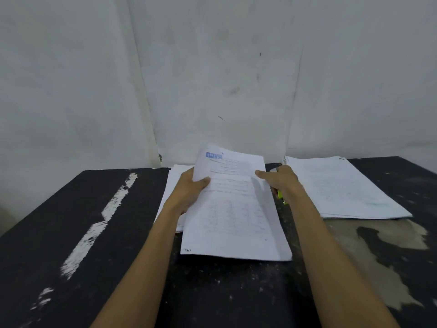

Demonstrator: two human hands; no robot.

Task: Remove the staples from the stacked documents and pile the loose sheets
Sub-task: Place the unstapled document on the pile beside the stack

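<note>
Held low over the middle of the surface [94,233], a multi-sheet document [234,214]: left hand [191,190] clamping its left edge, thumb on top and fingers under; right hand [283,183] with thumb on the right edge and fingers curled round a yellow-green tool [281,197]. Beyond, a left pile [173,183] beneath that hand and a right pile [343,188] by the far right corner. Probably midway; cannot tell whether this staple is out, or which pile holds loose sheets.
</note>
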